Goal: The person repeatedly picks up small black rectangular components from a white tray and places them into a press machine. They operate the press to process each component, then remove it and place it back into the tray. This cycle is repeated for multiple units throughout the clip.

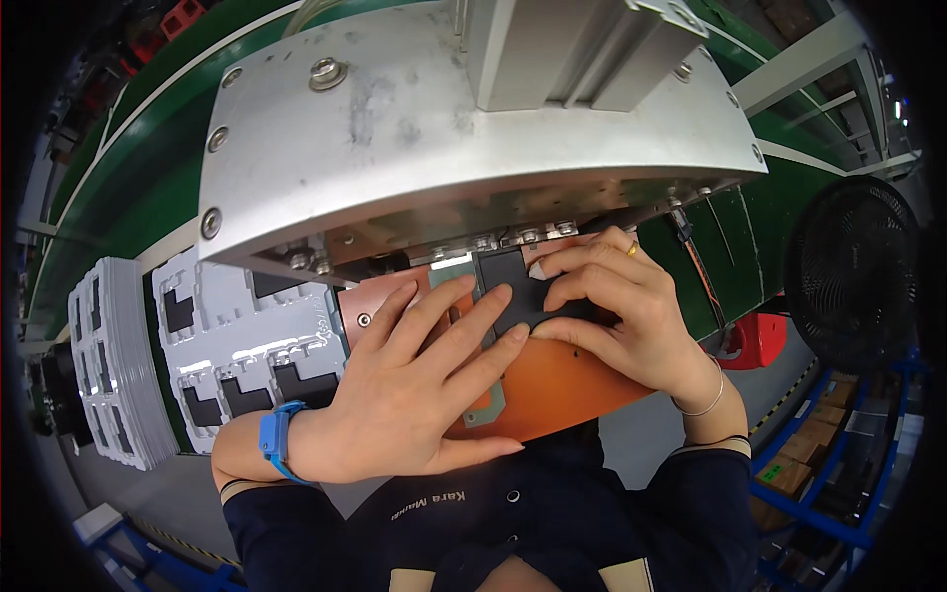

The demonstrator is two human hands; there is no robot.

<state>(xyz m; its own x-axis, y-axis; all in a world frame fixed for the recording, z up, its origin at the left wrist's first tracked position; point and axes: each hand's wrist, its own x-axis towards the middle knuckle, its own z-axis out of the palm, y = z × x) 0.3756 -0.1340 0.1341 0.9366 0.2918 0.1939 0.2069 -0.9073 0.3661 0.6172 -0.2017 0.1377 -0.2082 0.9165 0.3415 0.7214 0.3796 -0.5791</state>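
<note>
Nearest the camera, a silver metal column (557, 49) rises from a broad metal housing (424, 123) at the far side of your workspace. Just on the near side of it, an orange plate (582, 385) slopes toward you, and the black piece (530, 296) lies at the plate's far part, between your two hands. Your left hand (419, 395) is laid out wide, fingers spread, with fingertips resting on the left part of the black piece; it grasps nothing. Your right hand (631, 316) is bent narrow over the piece's right end, thumb on its near edge; you cannot tell whether it really pinches it. A small white scrap (536, 269) shows by the right fingertips.

To your left sits a white tray (256, 331) holding black parts (245, 396) in its pockets, and farther left a stack of similar trays (116, 365). On your right, a black fan (853, 276) stands beyond a red object (757, 340), with a blue rack (814, 513) of boxes at the near right.
</note>
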